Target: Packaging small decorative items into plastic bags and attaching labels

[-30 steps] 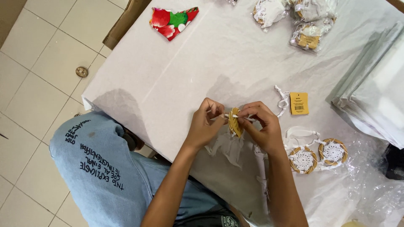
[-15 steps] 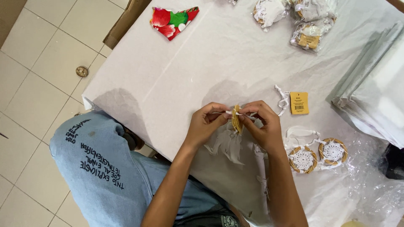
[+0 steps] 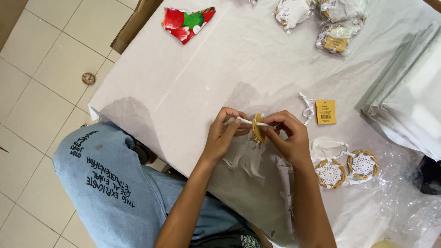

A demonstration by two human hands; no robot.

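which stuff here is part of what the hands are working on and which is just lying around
In hand:
- small yellow hoop, held between left hand and right hand
- white ribbon pulled at its top
- white feathers hanging below

Lying about:
- two finished hoops
- yellow tag
- bagged hoops
- red floral cloth
- folded white stack

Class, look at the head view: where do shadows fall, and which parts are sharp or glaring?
Head view: soft daylight; a grey shadow lies on the white tablecloth left of both hands; left hand, right hand and small woven ring look sharp; clear plastic wrap shows mild glare.
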